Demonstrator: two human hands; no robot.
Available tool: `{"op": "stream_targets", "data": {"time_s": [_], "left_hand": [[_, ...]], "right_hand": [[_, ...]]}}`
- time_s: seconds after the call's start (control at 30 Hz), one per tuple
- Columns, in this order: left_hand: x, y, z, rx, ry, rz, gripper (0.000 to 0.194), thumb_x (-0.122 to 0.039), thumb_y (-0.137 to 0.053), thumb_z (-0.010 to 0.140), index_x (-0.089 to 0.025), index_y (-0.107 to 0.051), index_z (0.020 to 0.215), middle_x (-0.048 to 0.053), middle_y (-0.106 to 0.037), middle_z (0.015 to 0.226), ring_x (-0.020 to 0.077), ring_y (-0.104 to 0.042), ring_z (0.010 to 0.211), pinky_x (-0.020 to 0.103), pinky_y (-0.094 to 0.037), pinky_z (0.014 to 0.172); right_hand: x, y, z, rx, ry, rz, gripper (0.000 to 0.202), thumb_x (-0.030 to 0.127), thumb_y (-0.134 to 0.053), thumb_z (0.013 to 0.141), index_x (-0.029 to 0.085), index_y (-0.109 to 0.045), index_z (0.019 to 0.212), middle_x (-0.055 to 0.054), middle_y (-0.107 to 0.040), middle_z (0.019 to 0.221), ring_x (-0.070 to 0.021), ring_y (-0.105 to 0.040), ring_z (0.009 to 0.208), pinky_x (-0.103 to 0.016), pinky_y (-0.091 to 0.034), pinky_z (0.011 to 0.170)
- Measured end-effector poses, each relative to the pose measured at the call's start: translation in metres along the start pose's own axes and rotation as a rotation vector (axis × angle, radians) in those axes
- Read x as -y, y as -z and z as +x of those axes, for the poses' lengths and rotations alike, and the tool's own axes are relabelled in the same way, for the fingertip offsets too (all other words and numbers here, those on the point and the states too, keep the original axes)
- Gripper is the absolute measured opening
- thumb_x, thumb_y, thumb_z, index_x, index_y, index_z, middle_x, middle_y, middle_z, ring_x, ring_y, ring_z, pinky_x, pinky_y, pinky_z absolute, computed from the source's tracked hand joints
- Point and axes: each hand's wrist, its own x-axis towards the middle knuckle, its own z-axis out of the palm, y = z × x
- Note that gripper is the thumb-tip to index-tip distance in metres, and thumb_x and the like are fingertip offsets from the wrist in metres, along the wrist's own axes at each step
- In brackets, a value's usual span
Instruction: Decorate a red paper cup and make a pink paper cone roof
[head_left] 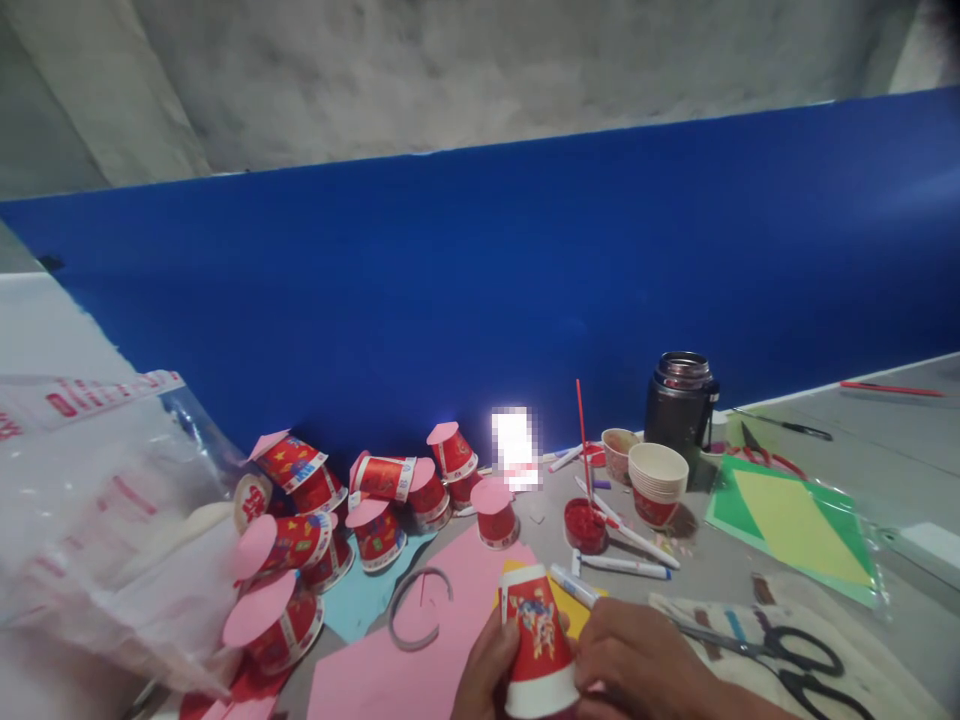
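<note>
My left hand (486, 668) is wrapped round a red paper cup (537, 625) with a printed figure; its wide white rim faces down toward me. My right hand (637, 650) is closed against the cup's right side, fingers curled; a bit of pink shows under them, but what they grip is hidden. A white marker (573, 582) with a blue stripe reaches out from behind the right hand over yellow paper (576, 618). Pink paper (397, 672) lies under and left of the cup, with a grey ring (393, 608) on it.
Several red cups topped with pink discs (495, 515) fill the left, beside a clear plastic bag (112, 540). Right of centre stand a red paint pot (585, 526), stacked cups (657, 480) and an open black thermos (679, 405). Scissors (802, 650) lie on a cloth at front right.
</note>
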Motion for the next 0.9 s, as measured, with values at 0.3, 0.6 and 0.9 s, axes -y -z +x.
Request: {"op": "stream_targets", "data": {"time_s": [0.3, 0.6, 0.9], "left_hand": [[0.0, -0.021, -0.018, 0.02, -0.031, 0.038, 0.038, -0.029, -0.082, 0.081, -0.016, -0.072, 0.115, 0.012, -0.079, 0.098, 0.0324, -0.076, 0.095, 0.048, -0.057, 0.095], [-0.018, -0.026, -0.013, -0.216, -0.01, -0.07, 0.02, -0.027, -0.069, 0.09, -0.011, -0.071, 0.102, 0.014, -0.081, 0.092, 0.0251, -0.078, 0.081, 0.042, -0.064, 0.084], [-0.024, -0.017, -0.012, -0.121, 0.072, 0.004, 0.036, -0.043, -0.066, 0.091, -0.009, -0.072, 0.1, 0.017, -0.079, 0.091, 0.0272, -0.077, 0.082, 0.043, -0.062, 0.085]], "right_hand": [[0.025, 0.014, 0.007, 0.108, -0.09, -0.002, 0.028, 0.037, -0.046, 0.108, 0.024, -0.066, 0.093, -0.006, -0.073, 0.086, -0.0181, -0.065, 0.078, -0.031, -0.048, 0.072], [0.012, 0.01, -0.001, 0.16, -0.083, 0.012, 0.019, 0.027, -0.051, 0.104, 0.02, -0.066, 0.093, -0.007, -0.073, 0.081, -0.0192, -0.06, 0.073, -0.032, -0.04, 0.069], [0.002, 0.016, 0.001, 0.247, -0.176, -0.033, 0.035, 0.038, -0.05, 0.106, 0.019, -0.071, 0.085, -0.006, -0.072, 0.073, -0.0173, -0.059, 0.063, -0.032, -0.033, 0.063]]}}
